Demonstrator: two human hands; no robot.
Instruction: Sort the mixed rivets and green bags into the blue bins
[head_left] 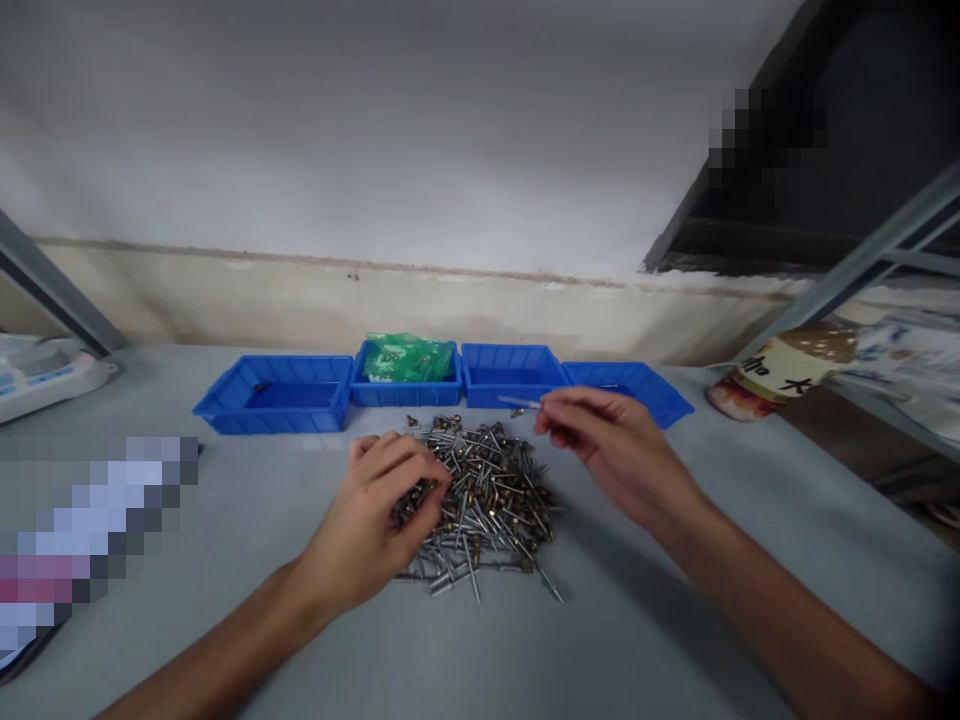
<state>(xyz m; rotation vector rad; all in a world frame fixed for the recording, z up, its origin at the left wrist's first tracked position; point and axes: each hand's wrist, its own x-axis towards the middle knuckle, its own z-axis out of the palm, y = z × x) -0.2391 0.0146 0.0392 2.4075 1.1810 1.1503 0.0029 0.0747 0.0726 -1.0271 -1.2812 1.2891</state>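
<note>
A slim metal pin [517,402] is pinched between the thumb and index fingertip of the right hand [611,440], its free end pointed left, in front of the third blue bin. By the left hand [382,505], the left side of a heap of metal pins [495,490] is covered; its fingers are curled, and whether anything is grasped by them cannot be told, as the tips are partly hidden among the pieces. The heap is spread on the grey table [585,640] between the two hands, with long shanks jutting out toward the near side and brassy ends showing among them. A few loose pieces are scattered at its far edge.

Beyond the heap, four blue bins are lined up. In the leftmost bin [281,420] a small dark piece is seen; by the second bin [405,394] a green packet [409,358] is held; next comes the third bin [510,352]; the rightmost bin [664,392] is partly hidden by the right hand.

Farther right, a labelled jar [784,370] is seen near a metal post. At the far left, a white device [56,370] is placed, with a pixelated object [97,540] nearer. The table is backed by a wall [375,150].
</note>
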